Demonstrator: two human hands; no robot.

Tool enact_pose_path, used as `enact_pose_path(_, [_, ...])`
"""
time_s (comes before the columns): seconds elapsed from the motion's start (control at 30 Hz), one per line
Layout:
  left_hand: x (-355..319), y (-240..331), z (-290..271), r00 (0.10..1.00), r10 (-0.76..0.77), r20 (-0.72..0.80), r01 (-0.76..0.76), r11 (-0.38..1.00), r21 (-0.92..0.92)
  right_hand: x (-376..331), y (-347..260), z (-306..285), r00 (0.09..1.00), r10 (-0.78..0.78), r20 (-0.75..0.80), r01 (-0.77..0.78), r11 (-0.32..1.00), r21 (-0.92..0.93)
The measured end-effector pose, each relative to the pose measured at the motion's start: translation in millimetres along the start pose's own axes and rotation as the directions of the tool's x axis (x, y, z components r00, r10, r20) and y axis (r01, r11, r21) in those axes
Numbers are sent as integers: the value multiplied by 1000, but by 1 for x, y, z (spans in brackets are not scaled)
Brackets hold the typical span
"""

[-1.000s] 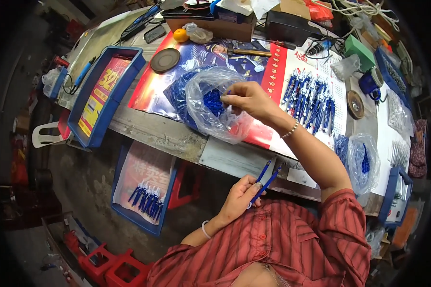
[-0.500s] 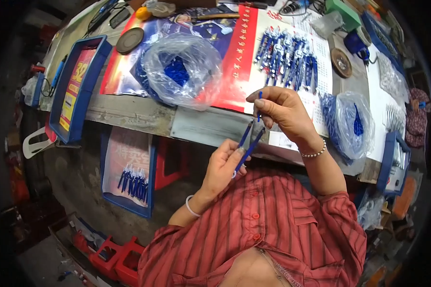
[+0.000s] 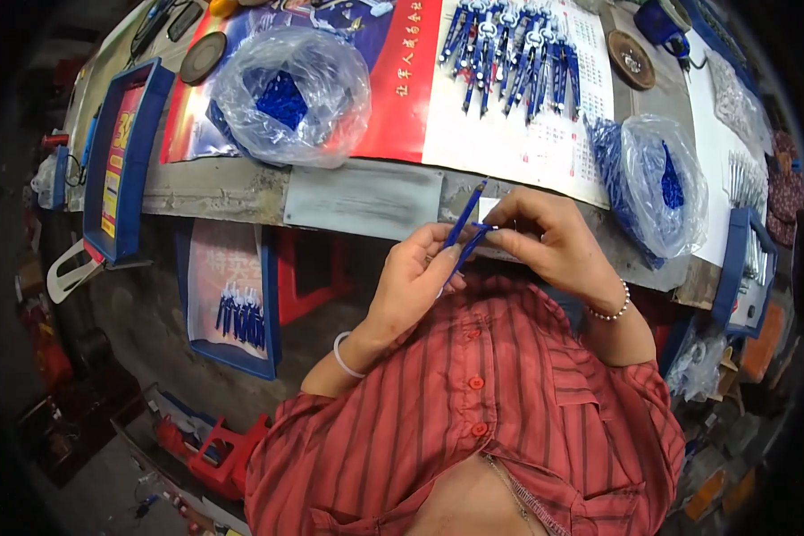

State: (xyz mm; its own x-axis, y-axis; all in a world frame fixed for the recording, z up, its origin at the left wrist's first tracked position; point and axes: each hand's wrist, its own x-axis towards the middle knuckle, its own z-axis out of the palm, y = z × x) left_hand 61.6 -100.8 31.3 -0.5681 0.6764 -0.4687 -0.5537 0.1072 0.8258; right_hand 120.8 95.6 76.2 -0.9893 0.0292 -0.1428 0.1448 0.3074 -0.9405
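Note:
My left hand (image 3: pixel 409 284) is closed around what looks like a blue drawing compass (image 3: pixel 468 213), its two slim legs spread in a narrow V and pointing away from me. Its head is mostly hidden by my fingers. My right hand (image 3: pixel 558 239) pinches at the tip of the right leg, where a small blue piece (image 3: pixel 483 227) lies crosswise between thumb and fingers. Whether that piece is pushed onto the leg I cannot tell. Beyond my hands, several similar blue compasses with white heads (image 3: pixel 514 55) lie in rows on a printed sheet (image 3: pixel 527 147).
Open clear plastic bags with small blue pieces stand at left (image 3: pixel 326 103) and right (image 3: pixel 679 196). A blue tray (image 3: pixel 271 344) below the table holds more compasses. Another blue tray (image 3: pixel 138 192) leans at the left edge. A brown round dish (image 3: pixel 632 61) sits at the far right.
My right hand has come down toward my left and brought the small blue piece to a compass leg. The head view has shifted, so the table sits higher in the picture.

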Motion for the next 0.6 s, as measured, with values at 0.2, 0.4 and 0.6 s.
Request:
enact_pose_path(0.2, [7,-11,8,999,-7,53,2,996,93,-6,3,1,976,-199,92,215,949,-231])
enact_pose_path(0.4, [8,-12,11,997,61,56,-75,956,285,-5,3,-1,977,-102,189,165,920,-355])
enact_pose_path(0.6, [8,-10,11,970,221,102,-242,838,489,-2,1,3,980,-78,183,152,887,-436])
